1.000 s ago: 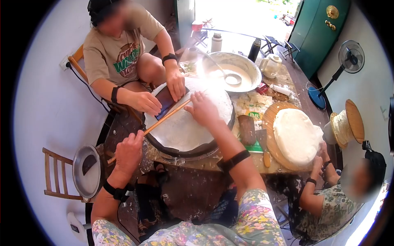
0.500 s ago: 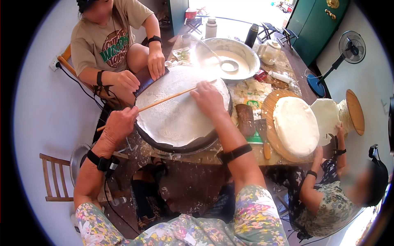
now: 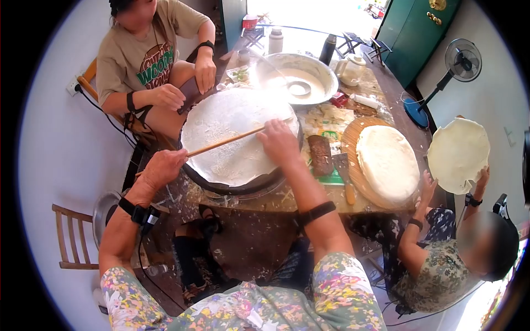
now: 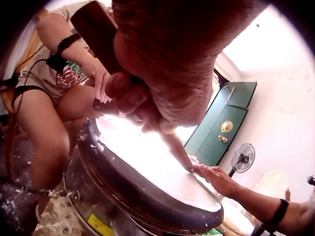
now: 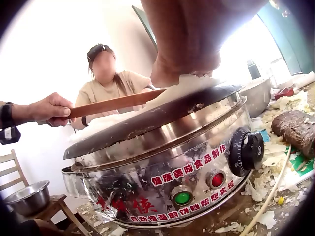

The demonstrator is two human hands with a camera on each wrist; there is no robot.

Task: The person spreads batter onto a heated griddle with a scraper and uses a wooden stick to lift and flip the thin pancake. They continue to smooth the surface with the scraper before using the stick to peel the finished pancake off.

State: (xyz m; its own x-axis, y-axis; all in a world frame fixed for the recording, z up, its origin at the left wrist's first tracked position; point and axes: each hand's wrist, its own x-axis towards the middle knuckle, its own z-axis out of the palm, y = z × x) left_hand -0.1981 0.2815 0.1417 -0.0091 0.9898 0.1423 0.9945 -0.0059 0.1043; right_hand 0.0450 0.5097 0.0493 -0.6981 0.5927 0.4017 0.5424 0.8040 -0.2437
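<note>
My left hand (image 3: 164,167) grips one end of a long flat wooden stick (image 3: 223,144), which slants across a thin white pancake (image 3: 237,118). The pancake covers the dark round griddle (image 3: 234,190). My right hand (image 3: 279,142) is at the stick's far end, over the griddle's right side. In the right wrist view, its thumb and fingers pinch a raised fold of the pancake (image 5: 184,84), which hides the stick's tip. Close by in the left wrist view, my left fingers (image 4: 130,98) curl round the stick.
Behind the griddle stands a batter basin (image 3: 326,91) with a ladle. To its right lie a dark block (image 3: 320,154), a scraper (image 3: 343,171) and stacked pancakes (image 3: 389,165) on a round board. One person (image 3: 149,60) sits left; another at right holds up a round sheet (image 3: 459,156).
The person at left has drawn a dark flat spreader off the pancake. My right fingers have closed in at the stick's end. The person at right has raised a round sheet.
</note>
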